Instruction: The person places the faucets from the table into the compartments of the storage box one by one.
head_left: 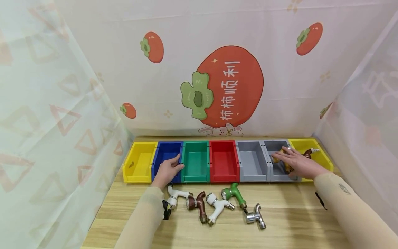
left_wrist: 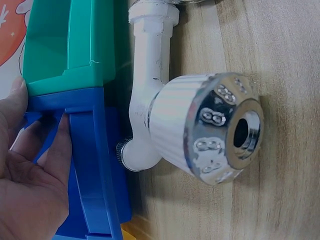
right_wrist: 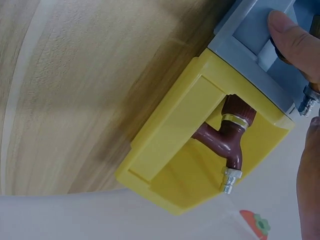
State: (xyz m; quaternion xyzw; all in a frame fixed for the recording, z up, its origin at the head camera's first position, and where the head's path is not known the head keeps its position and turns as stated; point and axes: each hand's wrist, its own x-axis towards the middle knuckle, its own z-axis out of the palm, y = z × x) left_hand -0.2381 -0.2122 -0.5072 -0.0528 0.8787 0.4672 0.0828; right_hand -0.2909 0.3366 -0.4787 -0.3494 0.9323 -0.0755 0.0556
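My right hand (head_left: 298,164) reaches into the second grey bin (head_left: 278,177) from the left and holds a yellow tap (head_left: 288,168), mostly covered by the fingers. In the right wrist view, the thumb (right_wrist: 295,45) lies over the tap, and its metal nozzle (right_wrist: 308,102) pokes out. A brown tap (right_wrist: 227,140) leans in the yellow bin (right_wrist: 165,135) beside it. At the blue bin (left_wrist: 92,165), my left hand (head_left: 169,169) rests its fingertips against the wall on the green bin's side, holding no tap. A white tap (left_wrist: 150,65) lies just in front of that bin.
Before the row of bins lie more taps: brown (head_left: 200,207), white (head_left: 218,205), green (head_left: 234,193) and chrome (head_left: 255,217). The green bin (head_left: 196,160), red bin (head_left: 224,160) and left grey bin (head_left: 252,160) stand between the hands. A printed cloth (head_left: 155,103) hangs behind.
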